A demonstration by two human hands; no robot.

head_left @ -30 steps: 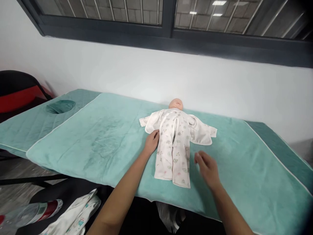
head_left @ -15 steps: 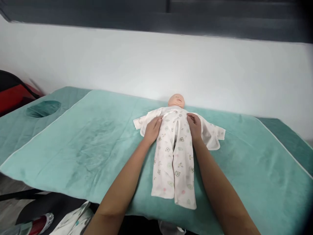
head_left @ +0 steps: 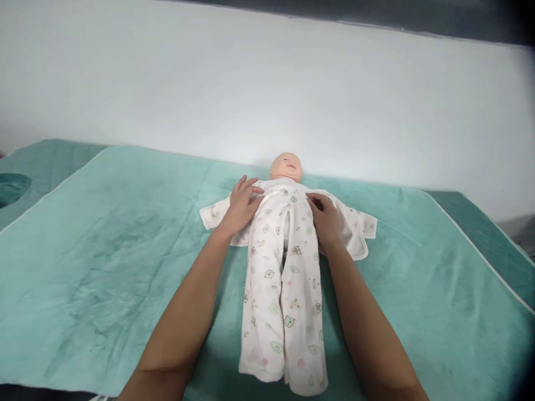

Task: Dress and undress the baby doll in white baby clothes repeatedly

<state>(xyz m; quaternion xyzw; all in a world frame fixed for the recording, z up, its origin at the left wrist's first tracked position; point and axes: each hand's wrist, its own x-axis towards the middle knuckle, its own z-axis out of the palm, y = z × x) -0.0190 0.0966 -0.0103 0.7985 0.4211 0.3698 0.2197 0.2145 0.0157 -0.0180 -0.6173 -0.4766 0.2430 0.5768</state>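
White wall (head_left: 234, 83) behind teal cover (head_left: 137, 250); left hand (head_left: 242, 206) loosely spread, right hand (head_left: 326, 218) pinching printed trousers (head_left: 265, 284).

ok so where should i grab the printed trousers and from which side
Probably both outer corners of the waistband, coming in from left and right. The printed trousers lie with the waist towards the doll's head and the legs towards the person, so those edges look easy to pinch; the left hand and right hand are beside them.
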